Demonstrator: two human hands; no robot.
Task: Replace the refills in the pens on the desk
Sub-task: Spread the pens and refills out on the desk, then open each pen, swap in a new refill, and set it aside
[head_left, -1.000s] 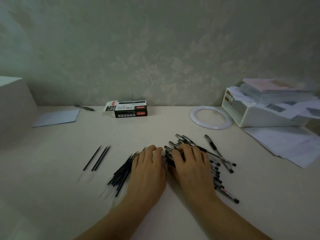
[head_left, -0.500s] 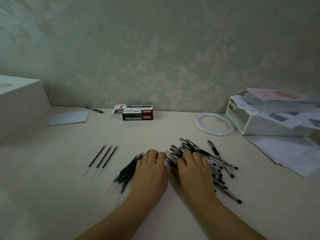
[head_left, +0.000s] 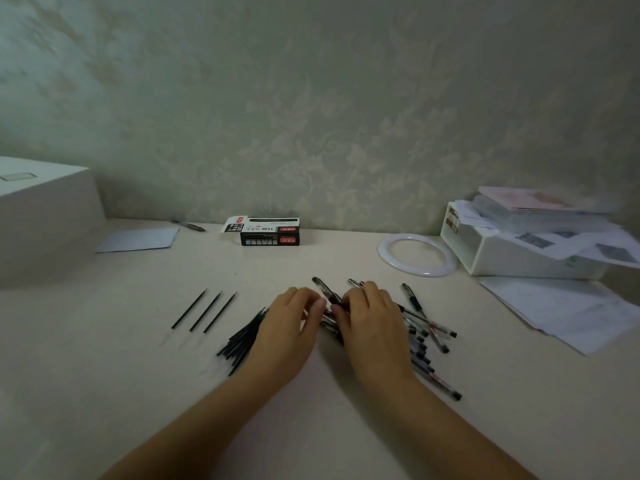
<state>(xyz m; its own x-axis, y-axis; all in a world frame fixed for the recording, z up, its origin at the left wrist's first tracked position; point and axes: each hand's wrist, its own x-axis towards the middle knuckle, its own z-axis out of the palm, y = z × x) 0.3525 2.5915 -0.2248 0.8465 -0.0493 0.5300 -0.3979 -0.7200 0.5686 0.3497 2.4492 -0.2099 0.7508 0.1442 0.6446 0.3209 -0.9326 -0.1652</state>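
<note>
A heap of black-capped clear pens (head_left: pixel 427 337) lies on the desk, partly under my right hand (head_left: pixel 372 327). A bundle of thin black refills (head_left: pixel 242 337) fans out from under my left hand (head_left: pixel 289 330). Three more refills (head_left: pixel 205 310) lie side by side, apart to the left. Both hands are curled with their fingertips meeting on a single pen (head_left: pixel 325 291), whose far end sticks out toward the wall. A black and white refill box (head_left: pixel 266 232) stands open near the wall.
A large white box (head_left: pixel 45 213) fills the left side, with a blue sheet (head_left: pixel 138 239) and a lone pen (head_left: pixel 188 225) beside it. On the right are a white ring (head_left: pixel 417 255), a white bin piled with papers (head_left: pixel 519 252) and loose sheets (head_left: pixel 568 310).
My hands lay flat on the refills and pens; now the fingers have curled in and pinch one pen between them. The view has tilted a little.
</note>
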